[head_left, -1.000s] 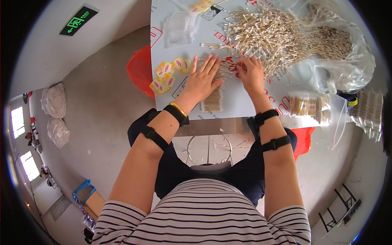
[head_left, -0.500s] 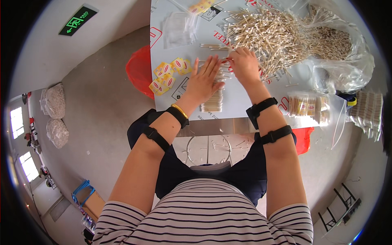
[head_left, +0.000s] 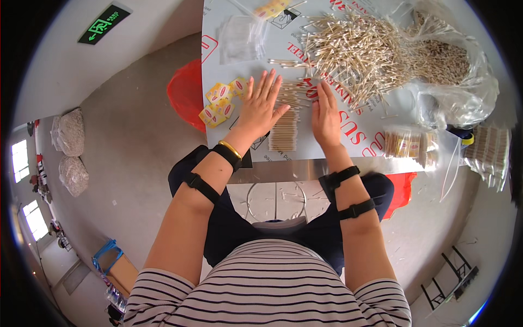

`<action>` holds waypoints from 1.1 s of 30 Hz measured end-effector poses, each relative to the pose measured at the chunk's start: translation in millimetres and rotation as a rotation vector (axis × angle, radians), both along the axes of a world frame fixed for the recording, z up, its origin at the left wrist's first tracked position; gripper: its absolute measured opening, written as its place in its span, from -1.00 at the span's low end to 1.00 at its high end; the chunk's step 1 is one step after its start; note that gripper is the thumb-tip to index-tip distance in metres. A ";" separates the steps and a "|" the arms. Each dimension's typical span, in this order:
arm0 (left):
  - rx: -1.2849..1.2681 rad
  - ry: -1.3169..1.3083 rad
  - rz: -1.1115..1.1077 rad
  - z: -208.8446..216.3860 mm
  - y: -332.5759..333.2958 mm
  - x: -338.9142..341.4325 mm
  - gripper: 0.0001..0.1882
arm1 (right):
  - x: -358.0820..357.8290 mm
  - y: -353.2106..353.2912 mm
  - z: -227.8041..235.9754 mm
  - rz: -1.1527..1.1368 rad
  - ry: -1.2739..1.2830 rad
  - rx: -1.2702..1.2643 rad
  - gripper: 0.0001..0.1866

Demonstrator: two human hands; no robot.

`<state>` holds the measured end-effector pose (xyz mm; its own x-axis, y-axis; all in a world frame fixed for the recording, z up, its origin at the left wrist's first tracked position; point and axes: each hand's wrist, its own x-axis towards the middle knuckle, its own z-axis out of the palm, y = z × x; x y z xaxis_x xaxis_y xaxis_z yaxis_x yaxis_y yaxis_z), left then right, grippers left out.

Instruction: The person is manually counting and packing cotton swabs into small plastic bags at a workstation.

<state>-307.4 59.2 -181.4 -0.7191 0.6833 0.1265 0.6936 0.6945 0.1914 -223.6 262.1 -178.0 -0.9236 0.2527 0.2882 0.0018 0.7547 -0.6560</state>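
Observation:
A row of cotton swabs (head_left: 283, 131) lies side by side on the table near its front edge, its far end looser and uneven. Flat at the row's left side is my left hand (head_left: 260, 108), fingers stretched and apart, thumb reaching over the swabs. My right hand (head_left: 327, 120) stands to the right of the row, fingers straight and holding nothing. Beyond it spreads a large heap of loose cotton swabs (head_left: 359, 52). Small yellow cards (head_left: 218, 103) are scattered left of my left hand.
Clear plastic bags (head_left: 243, 39) lie at the back left. A big plastic sack (head_left: 457, 98) spills swabs at the right. Filled swab packs (head_left: 408, 141) sit at the front right, with more packs (head_left: 487, 155) beyond. A red bag (head_left: 188, 92) hangs by the left edge.
My right hand has drawn back from the swab heap toward me, its fingers straightening. My left hand has shifted slightly left, uncovering more of the row.

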 end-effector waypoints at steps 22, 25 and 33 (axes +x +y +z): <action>0.000 0.005 -0.123 1.9 13.4 0.2 -0.15 | -53.2 33.1 14.7 -0.026 -0.074 0.372 -0.80; 0.008 0.015 -0.129 1.0 11.9 0.6 -0.15 | -68.6 29.2 16.4 0.024 -0.096 0.413 -0.87; 0.149 0.030 -0.086 3.3 14.7 2.2 -0.16 | -85.5 -6.0 10.9 0.100 -0.024 0.172 -0.88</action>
